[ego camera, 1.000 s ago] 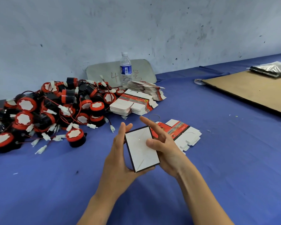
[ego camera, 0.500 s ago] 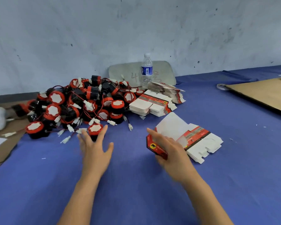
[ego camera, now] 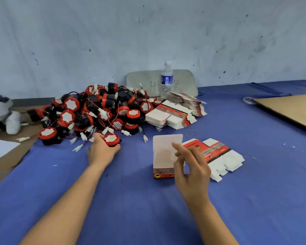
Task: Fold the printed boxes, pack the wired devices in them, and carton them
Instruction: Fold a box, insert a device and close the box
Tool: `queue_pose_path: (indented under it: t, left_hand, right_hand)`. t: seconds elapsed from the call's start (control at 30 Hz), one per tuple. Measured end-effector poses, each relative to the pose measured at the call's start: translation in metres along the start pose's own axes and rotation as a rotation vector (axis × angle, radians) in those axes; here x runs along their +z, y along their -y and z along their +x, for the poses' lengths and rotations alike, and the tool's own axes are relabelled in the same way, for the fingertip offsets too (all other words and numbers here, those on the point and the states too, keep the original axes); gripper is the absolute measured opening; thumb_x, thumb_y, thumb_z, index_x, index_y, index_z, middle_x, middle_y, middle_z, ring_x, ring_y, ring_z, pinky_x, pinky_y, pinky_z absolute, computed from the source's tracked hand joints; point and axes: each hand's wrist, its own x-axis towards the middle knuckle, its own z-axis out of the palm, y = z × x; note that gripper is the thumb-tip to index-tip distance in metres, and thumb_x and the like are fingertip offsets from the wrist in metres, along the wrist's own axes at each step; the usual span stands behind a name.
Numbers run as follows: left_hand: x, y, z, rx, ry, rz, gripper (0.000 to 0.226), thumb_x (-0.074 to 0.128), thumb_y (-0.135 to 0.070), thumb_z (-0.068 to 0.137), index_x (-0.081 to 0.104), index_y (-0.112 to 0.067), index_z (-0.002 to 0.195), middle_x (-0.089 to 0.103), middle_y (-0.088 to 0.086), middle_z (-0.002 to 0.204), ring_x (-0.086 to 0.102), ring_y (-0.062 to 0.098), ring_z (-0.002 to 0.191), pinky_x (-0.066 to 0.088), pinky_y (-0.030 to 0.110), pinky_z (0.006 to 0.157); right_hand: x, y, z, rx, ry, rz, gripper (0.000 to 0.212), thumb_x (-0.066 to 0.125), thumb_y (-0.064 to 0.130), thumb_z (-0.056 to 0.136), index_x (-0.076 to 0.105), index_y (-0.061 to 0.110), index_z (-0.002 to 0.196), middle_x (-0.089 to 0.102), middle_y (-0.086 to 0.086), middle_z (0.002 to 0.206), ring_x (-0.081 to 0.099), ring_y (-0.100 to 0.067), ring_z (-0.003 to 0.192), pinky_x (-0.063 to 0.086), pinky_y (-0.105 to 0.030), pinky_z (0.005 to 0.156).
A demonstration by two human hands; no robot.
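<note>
A folded printed box (ego camera: 163, 157) stands upright on the blue cloth with its white lid flap raised. My right hand (ego camera: 191, 167) holds its right side, forefinger stretched across the opening. My left hand (ego camera: 102, 150) grips a red-and-black wired device (ego camera: 111, 139) at the near edge of the big pile of devices (ego camera: 95, 112). Flat unfolded boxes (ego camera: 217, 156) lie just right of the standing box. Further stacks of flat boxes (ego camera: 173, 114) sit behind it.
A water bottle (ego camera: 166, 77) stands against the wall in front of a grey board (ego camera: 182, 82). A brown cardboard sheet (ego camera: 293, 108) covers the far right, with a tape roll (ego camera: 247, 100) at its corner. Cardboard and white paper (ego camera: 0, 149) lie at the left edge.
My right hand set the folded box upright on the cloth with its flap up. My left hand let go of the box, reached to the pile and closed on a device.
</note>
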Motion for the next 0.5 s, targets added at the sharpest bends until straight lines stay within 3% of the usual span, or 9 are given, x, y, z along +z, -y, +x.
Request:
queue_pose_path:
  t: [0.07, 0.1, 0.2, 0.27, 0.33, 0.4, 0.5]
  left_hand:
    - [-0.006, -0.004, -0.008, 0.019, -0.015, -0.096, 0.047, 0.075, -0.026, 0.080, 0.036, -0.019, 0.105, 0.057, 0.007, 0.108, 0.055, 0.028, 0.089, 0.042, 0.032, 0.059]
    - [-0.009, -0.007, -0.016, 0.040, -0.030, -0.199, 0.046, 0.075, -0.023, 0.081, 0.037, -0.021, 0.108, 0.055, 0.004, 0.109, 0.056, 0.022, 0.090, 0.041, 0.028, 0.057]
    - [-0.015, -0.026, -0.061, 0.200, -0.068, -0.607, 0.043, 0.071, -0.018, 0.080, 0.043, -0.037, 0.107, 0.053, -0.012, 0.114, 0.057, -0.007, 0.091, 0.047, 0.010, 0.064]
    - [-0.013, -0.043, -0.098, 0.369, -0.065, -0.765, 0.050, 0.068, -0.018, 0.073, 0.045, -0.045, 0.109, 0.052, -0.027, 0.112, 0.057, -0.009, 0.098, 0.047, 0.006, 0.074]
    - [-0.005, -0.053, -0.127, 0.523, -0.007, -0.738, 0.060, 0.067, -0.019, 0.069, 0.043, -0.051, 0.114, 0.050, -0.032, 0.114, 0.057, 0.000, 0.108, 0.049, 0.012, 0.085]
    - [0.006, -0.056, -0.144, 0.666, 0.065, -0.599, 0.069, 0.067, -0.013, 0.068, 0.041, -0.052, 0.119, 0.050, -0.026, 0.119, 0.055, 0.007, 0.114, 0.047, 0.018, 0.093]
    - [0.014, -0.052, -0.150, 0.787, 0.155, -0.477, 0.081, 0.064, -0.001, 0.066, 0.038, -0.052, 0.124, 0.051, -0.022, 0.120, 0.054, 0.006, 0.115, 0.043, 0.014, 0.095]
  right_hand:
    - [0.000, 0.003, 0.001, 0.092, -0.039, 0.065, 0.031, 0.046, 0.010, 0.088, 0.070, 0.008, 0.107, 0.064, -0.006, 0.081, 0.061, -0.018, 0.073, 0.050, -0.023, 0.064]
    - [0.000, 0.005, 0.002, 0.164, -0.056, 0.121, 0.028, 0.047, 0.010, 0.089, 0.069, 0.014, 0.105, 0.064, -0.003, 0.078, 0.061, -0.014, 0.072, 0.049, -0.018, 0.063]
    - [0.000, 0.010, 0.004, 0.430, -0.040, 0.375, 0.025, 0.050, 0.015, 0.089, 0.070, 0.027, 0.096, 0.063, 0.005, 0.071, 0.065, -0.017, 0.060, 0.050, -0.022, 0.055]
    - [-0.001, 0.013, 0.004, 0.568, 0.009, 0.538, 0.022, 0.052, 0.025, 0.090, 0.070, 0.031, 0.099, 0.065, -0.001, 0.072, 0.067, -0.022, 0.057, 0.054, -0.029, 0.053]
    - [-0.001, 0.015, 0.005, 0.654, 0.078, 0.673, 0.026, 0.052, 0.034, 0.090, 0.065, 0.035, 0.112, 0.068, -0.008, 0.076, 0.068, -0.031, 0.061, 0.057, -0.037, 0.057]
    - [-0.002, 0.015, 0.007, 0.710, 0.117, 0.768, 0.038, 0.054, 0.044, 0.087, 0.057, 0.038, 0.125, 0.070, -0.011, 0.082, 0.067, -0.038, 0.074, 0.058, -0.045, 0.066]
    - [-0.007, 0.010, 0.012, 0.693, 0.134, 0.721, 0.055, 0.061, 0.053, 0.077, 0.050, 0.046, 0.131, 0.068, -0.009, 0.083, 0.066, -0.027, 0.082, 0.053, -0.046, 0.079]
